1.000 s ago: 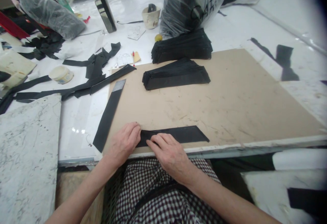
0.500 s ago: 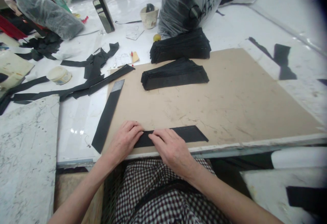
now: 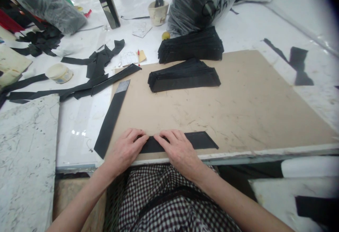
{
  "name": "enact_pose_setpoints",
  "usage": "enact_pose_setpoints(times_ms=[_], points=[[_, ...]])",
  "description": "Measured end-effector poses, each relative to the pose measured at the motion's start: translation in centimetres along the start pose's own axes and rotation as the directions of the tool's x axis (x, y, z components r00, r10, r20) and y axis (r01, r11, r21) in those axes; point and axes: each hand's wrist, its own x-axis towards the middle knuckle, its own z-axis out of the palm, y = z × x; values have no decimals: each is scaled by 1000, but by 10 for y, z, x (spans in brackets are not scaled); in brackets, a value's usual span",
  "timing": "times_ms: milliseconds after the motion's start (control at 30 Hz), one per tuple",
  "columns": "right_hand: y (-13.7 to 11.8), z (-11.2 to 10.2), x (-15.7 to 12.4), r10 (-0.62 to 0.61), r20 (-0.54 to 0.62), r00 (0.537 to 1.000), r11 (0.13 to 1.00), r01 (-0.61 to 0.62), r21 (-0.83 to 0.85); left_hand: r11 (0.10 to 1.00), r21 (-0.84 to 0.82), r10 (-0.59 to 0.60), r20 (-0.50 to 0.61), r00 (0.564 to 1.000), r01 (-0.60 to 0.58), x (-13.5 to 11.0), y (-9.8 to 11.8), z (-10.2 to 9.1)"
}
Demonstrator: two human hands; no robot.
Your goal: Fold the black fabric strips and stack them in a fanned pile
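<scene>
A flat black strip (image 3: 198, 140) with a slanted right end lies along the near edge of the brown board (image 3: 243, 112). On its far edge, my left hand (image 3: 129, 147) pinches with thumb and fingertips, covering its left end. Just to the right, my right hand (image 3: 178, 149) pinches the same edge, thumb close to the left thumb. Left of my hands, a second black strip (image 3: 112, 119) with a grey patch at its top rests slantwise across the board's edge. Beyond them sit a fanned stack of black strips (image 3: 185, 78) and a thicker stack (image 3: 190, 50).
A clear plastic bag (image 3: 198, 9) of black material stands behind the stacks, beside a stained cup (image 3: 158, 12). A phone (image 3: 108, 9) leans upright further left. Black scraps (image 3: 97, 64) and a round tub (image 3: 59, 73) lie at left, near a marked white slab (image 3: 29, 154).
My right fingers have shifted along the strip's far edge and curled closer to it. My left hand stays nearly in place. The whole view has moved slightly.
</scene>
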Motion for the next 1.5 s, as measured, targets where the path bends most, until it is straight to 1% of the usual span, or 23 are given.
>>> enact_pose_setpoints(times_ms=[267,500,633,767,900,1000,1067,1167,1300,1367,1433,1500], points=[[-2,-6,1,-13,43,999,1000,14,-25,989,134,45,73,996,-55,-1,5,-5],[-5,-7,3,-64,47,997,993,68,-95,954,266,119,91,989,-139,-6,11,-5],[4,-14,-2,-71,56,996,992,77,-98,950,282,110,93,990,-133,-14,7,-7],[25,-24,-21,-38,48,998,991,44,-124,955,279,91,59,994,-104,-27,1,-10],[53,-35,-48,16,7,1000,982,-14,-186,977,210,32,19,999,-35,-33,0,-12],[71,-42,-61,65,-40,997,973,-72,-220,993,80,-85,-61,995,89,-29,3,-13],[78,-47,-63,97,-61,993,970,-108,-216,983,-16,-182,-89,979,181,-23,5,-13],[83,-55,-57,138,-31,990,974,-141,-175,962,-84,-266,-58,962,261,-13,6,-13],[90,-64,-43,190,98,977,982,-188,-28,952,-126,-277,27,960,278,0,5,-15],[93,-66,-38,188,153,970,980,-196,36,949,-162,-265,57,962,271,5,5,-17],[94,-67,-35,162,168,972,982,-176,72,947,-201,-242,63,968,250,8,6,-20],[93,-67,-34,136,144,980,983,-151,103,942,-236,-226,74,971,237,9,8,-21]])
